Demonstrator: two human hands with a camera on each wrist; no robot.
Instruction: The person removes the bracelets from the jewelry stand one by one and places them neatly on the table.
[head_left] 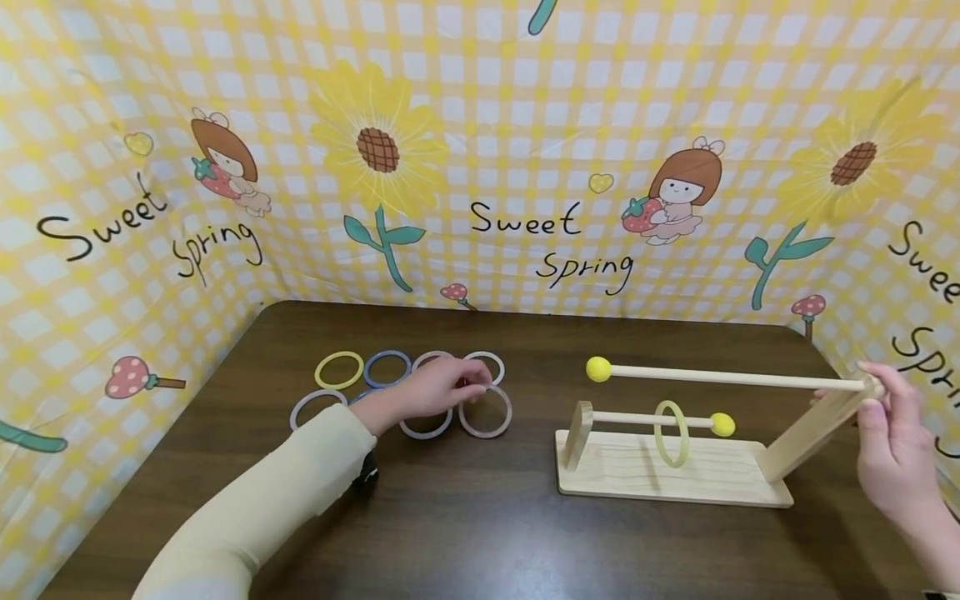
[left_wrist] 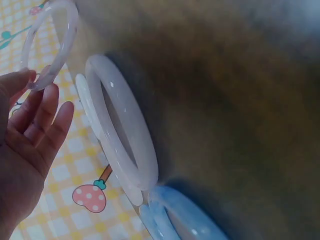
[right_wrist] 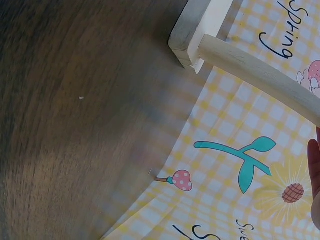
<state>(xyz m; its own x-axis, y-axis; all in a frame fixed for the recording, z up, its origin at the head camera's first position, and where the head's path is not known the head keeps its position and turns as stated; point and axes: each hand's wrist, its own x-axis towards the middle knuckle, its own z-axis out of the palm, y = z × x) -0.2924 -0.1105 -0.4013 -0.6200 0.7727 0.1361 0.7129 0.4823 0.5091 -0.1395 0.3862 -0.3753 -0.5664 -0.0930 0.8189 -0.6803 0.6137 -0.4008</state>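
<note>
My left hand (head_left: pixel 442 387) pinches a pale pinkish translucent ring (left_wrist: pixel 70 35) between thumb and fingertips. In the left wrist view that ring stands tilted above the table. Another pale ring (left_wrist: pixel 144 135) and a blue ring (left_wrist: pixel 192 207) lie below the hand. On the right, my right hand (head_left: pixel 896 446) grips the top of the slanted post (head_left: pixel 817 429) of a wooden ring stand (head_left: pixel 637 471). Its long upper rod (head_left: pixel 735 377) has no ring on it. From the shorter lower rod (head_left: pixel 626 418) hangs a yellow-green ring (head_left: pixel 683 446). Only a finger's edge of the right hand shows in the right wrist view.
Several rings lie in two rows at the left, among them a yellow ring (head_left: pixel 318 372), a blue ring (head_left: pixel 387 385) and a white ring (head_left: pixel 501 364). My left forearm partly covers them. Yellow balls cap both rods. A checked cloth (head_left: pixel 487 100) encloses the brown table (head_left: pixel 480 525).
</note>
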